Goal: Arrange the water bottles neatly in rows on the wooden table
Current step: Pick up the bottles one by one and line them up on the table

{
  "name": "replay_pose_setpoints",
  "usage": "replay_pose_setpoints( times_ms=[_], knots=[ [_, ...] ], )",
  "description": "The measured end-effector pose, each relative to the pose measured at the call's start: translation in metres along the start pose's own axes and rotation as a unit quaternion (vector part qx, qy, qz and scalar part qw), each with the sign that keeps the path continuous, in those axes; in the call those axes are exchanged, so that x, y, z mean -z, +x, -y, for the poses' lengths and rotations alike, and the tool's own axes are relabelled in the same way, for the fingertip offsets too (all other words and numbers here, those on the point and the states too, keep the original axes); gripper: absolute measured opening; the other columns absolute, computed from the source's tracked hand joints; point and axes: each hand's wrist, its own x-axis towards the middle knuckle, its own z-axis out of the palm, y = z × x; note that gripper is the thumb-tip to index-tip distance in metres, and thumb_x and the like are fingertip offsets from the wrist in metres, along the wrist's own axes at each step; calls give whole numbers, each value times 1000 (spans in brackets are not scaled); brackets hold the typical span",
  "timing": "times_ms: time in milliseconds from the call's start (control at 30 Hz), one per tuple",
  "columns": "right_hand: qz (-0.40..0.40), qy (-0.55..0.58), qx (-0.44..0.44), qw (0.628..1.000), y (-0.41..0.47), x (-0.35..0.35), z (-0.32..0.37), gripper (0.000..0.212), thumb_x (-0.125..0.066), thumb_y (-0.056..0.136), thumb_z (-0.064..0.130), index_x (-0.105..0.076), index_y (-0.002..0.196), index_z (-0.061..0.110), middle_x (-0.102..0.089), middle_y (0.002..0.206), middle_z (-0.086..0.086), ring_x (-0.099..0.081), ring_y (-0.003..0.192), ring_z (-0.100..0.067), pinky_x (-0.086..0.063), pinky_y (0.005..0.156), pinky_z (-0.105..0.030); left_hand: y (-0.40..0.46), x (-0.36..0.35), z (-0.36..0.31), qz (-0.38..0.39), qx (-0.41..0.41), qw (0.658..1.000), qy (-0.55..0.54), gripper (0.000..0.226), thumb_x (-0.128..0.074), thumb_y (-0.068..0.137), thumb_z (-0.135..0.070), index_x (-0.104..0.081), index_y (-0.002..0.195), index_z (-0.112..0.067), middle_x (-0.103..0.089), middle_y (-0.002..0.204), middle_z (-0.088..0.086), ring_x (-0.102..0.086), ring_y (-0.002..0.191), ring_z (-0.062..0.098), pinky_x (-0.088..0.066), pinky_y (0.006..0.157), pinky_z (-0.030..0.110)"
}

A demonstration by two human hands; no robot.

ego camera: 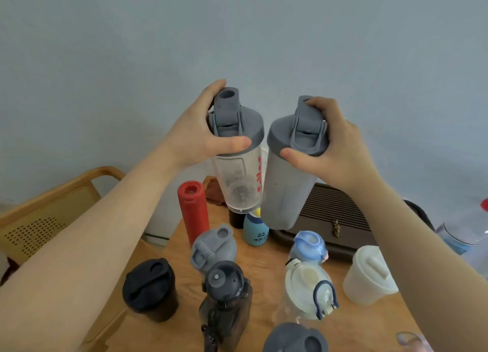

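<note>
My left hand [196, 130] grips the grey lid of a clear shaker bottle [239, 182] with red lettering, held high above the wooden table [266, 256]. My right hand [335, 145] grips the grey lid of a frosted grey shaker bottle [284, 193], lifted right beside the clear one. Below stand a red bottle [194, 211], a small blue bottle [255, 233], a grey-lidded shaker [214, 244], a black cup [150, 289], a dark bottle [225, 299], a blue-lidded bottle [309, 244], a clear bottle with a white lid [309, 285] and a white lidded cup [369, 275].
A dark slatted tray [335, 211] lies at the table's back right. A wooden chair [50, 206] with a perforated back stands left of the table. Another grey lid [295, 338] shows at the bottom edge. Plastic bottles [467, 233] stand at the far right. A pale wall fills the background.
</note>
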Motion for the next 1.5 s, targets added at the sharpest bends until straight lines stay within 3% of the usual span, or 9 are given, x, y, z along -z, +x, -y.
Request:
replay_pose_setpoints(
  times_ms=[167,367,500,667,867,1000,1133,1333,1500],
  knots=[
    [37,-16,-2,999,16,-37,3,81,-59,52,64,-40,121,24,-57,98,8,-58,91,-20,-50,77,-41,9,17,34,-20,19,1000,-8,113,-71,40,-49,-26,141,-22,-46,124,-12,-51,111,4,-40,98,22],
    [12,-29,-38,999,39,-69,8,82,-58,51,62,-40,121,24,-56,99,9,-58,91,-19,-49,77,-38,46,43,67,33,7,999,-8,114,-73,41,-50,-24,141,-23,-47,122,-13,-52,107,2,-40,87,7],
    [13,-44,-69,997,56,-98,12,82,-58,51,64,-38,120,25,-55,100,9,-56,90,-17,-45,76,-32,72,71,92,67,0,998,6,112,-77,44,-45,-23,141,-25,-46,123,-13,-52,112,6,-39,92,18],
    [10,-92,-79,992,75,-129,19,81,-57,52,63,-34,120,26,-52,99,7,-54,87,-19,-45,75,-33,96,98,133,70,-4,997,29,100,-82,63,-23,-21,142,-23,-47,119,-12,-50,105,5,-36,89,18],
    [30,-93,-118,988,82,-163,16,83,-63,54,58,-34,122,21,-50,105,4,-53,92,-20,-46,79,-35,94,94,189,135,23,990,39,106,-84,59,-25,-19,143,-25,-48,122,-8,-51,108,10,-37,88,21],
    [26,-56,-147,987,81,-179,7,83,-66,54,55,-34,122,19,-53,105,3,-54,90,-18,-42,74,-27,88,85,221,158,57,986,-6,107,-84,60,-22,-17,143,-25,-47,120,-8,-52,107,11,-38,88,22],
    [26,-32,-165,985,89,-188,4,77,-70,59,43,-35,122,19,-53,104,5,-55,91,-16,-41,70,-16,76,72,257,197,103,974,-33,115,-81,49,-34,-14,143,-25,-41,129,-5,-48,115,13,-39,94,26],
    [5,-18,-163,986,111,-195,6,71,-63,52,54,-34,112,29,-49,93,21,-54,83,3,-42,67,-8,59,56,299,240,144,960,-19,120,-77,44,-50,-10,142,-34,-35,142,3,-40,127,20,-38,105,44],
    [81,-51,-136,986,117,-225,-5,83,-63,54,57,-34,121,18,-50,105,7,-55,90,-16,-43,77,-28,58,53,319,270,164,949,-13,119,-84,58,-29,-2,145,-29,-29,147,3,-34,133,21,-33,109,40]
  ],
)
